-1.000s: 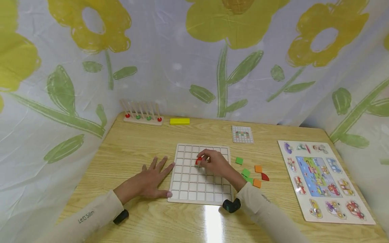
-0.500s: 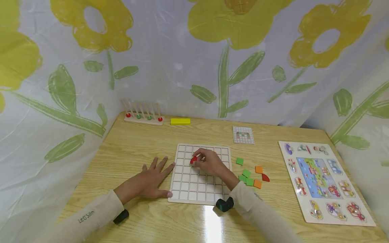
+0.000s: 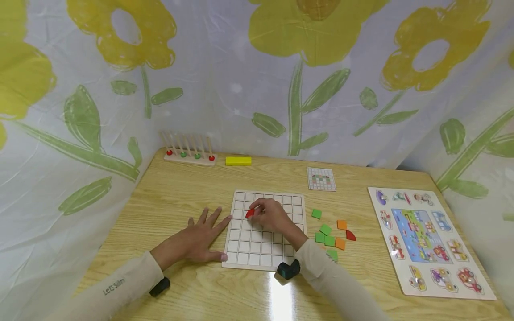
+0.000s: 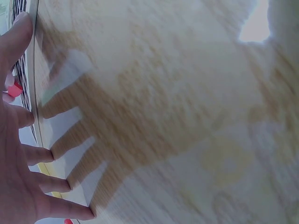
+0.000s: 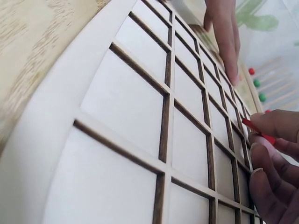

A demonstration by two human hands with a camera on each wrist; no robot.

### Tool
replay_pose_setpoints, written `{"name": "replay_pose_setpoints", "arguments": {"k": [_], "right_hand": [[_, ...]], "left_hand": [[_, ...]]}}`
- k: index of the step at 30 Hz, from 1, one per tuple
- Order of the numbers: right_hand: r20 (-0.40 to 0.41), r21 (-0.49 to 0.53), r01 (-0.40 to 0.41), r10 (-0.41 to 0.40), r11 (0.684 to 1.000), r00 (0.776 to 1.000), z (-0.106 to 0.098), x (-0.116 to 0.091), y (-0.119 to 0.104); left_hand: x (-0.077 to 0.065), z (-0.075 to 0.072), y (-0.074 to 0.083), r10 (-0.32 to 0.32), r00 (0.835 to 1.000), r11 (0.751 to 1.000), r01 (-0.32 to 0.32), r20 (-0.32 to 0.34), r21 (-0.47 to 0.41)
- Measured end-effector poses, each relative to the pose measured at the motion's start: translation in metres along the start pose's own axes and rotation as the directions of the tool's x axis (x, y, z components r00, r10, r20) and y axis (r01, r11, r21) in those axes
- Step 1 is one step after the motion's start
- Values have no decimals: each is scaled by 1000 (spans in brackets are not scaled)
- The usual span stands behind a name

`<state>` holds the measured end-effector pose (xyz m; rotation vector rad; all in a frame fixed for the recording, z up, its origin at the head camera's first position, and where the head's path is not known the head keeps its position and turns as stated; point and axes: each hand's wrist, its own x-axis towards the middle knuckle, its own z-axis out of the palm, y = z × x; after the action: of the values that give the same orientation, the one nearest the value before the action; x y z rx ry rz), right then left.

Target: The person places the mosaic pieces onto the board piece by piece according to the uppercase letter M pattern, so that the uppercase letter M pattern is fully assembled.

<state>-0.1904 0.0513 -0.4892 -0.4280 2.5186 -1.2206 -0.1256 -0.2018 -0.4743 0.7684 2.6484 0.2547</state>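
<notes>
Between thumb and fingers my right hand point(image 3: 268, 216) pinches a red quarter-round tile point(image 3: 250, 213) over the upper left part of a white wooden grid board point(image 3: 244, 258). In the right wrist view the red tile point(image 5: 258, 130) is seen edge-on, close over the squares. My left hand point(image 3: 199, 238) lies with spread fingers on the table, its thumb and index fingertip at the board's left edge. The left wrist view shows that hand point(image 4: 21, 158) from the palm side, fingertips down on the wood.
Right of the board lie several green tiles point(image 3: 317, 214), two orange tiles point(image 3: 341, 224) and another red quarter-round tile point(image 3: 351, 235). Behind them is a small pattern card point(image 3: 321, 179). A picture puzzle board point(image 3: 431, 243) lies far right. A peg stand point(image 3: 190, 157) and a yellow block point(image 3: 238, 161) stand at the back.
My right hand has carried the red tile leftward across the board, uncovering more green tiles at the right. The left hand has stayed in place.
</notes>
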Motion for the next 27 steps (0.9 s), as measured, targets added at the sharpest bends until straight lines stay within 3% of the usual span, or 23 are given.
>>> {"name": "replay_pose_setpoints", "arguments": {"k": [27], "right_hand": [[16, -180, 18, -15, 984, 1000, 1, 5, -5]], "left_hand": [[2, 7, -5, 2, 1000, 1000, -2, 3, 6]]}}
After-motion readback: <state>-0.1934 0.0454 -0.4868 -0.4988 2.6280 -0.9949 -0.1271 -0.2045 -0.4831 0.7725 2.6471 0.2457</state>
